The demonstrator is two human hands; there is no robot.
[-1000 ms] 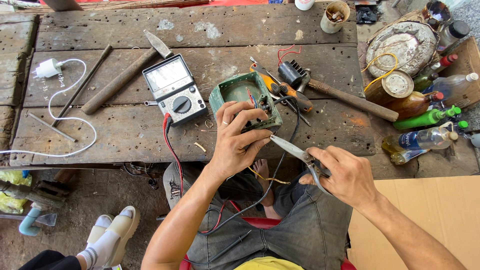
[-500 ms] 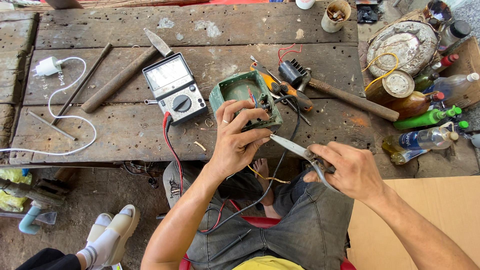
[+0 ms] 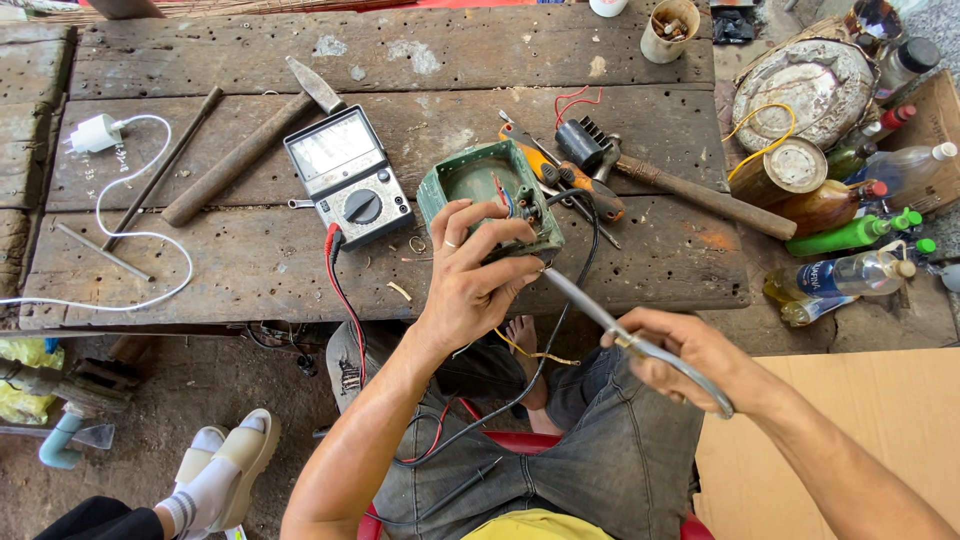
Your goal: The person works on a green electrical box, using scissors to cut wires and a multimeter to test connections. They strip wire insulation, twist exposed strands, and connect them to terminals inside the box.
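Left hand: the left hand [image 3: 470,280] is grasping the near edge of the green casing [image 3: 488,195], fingers curling over its rim and reaching into the open inside; a ring is showing on one finger.
Right hand: the right hand [image 3: 690,360] is clenching round the handles of the long-nose pliers [image 3: 625,335], held over the person's lap.
Pliers: the metal nose is pointing up and left toward the near right corner of the casing, its tip lying just beside the left fingers; whether it is touching the casing I cannot tell.
Green casing: it is sitting on the wooden workbench [image 3: 250,260] near its front edge, open side up, with red and blue wires showing inside and a black cable running out of it down to the lap.
Meter: an analogue multimeter [image 3: 348,178] is lying just left of the casing, tilted, with a red lead [image 3: 340,290] hanging off the bench edge.
Right of casing: an orange-handled tool [image 3: 570,178] and a hammer [image 3: 690,190] are lying close together, near the casing's far right side.
Left of bench: a wooden-handled chisel [image 3: 240,150], a thin metal rod [image 3: 165,165] and a white charger [image 3: 95,133] with its cable are lying well apart from the hands.
Far right: bottles [image 3: 850,235] are crowding beside the bench, off the work area.
Below: grey jeans [image 3: 620,460] are covering the person's knees under both hands.
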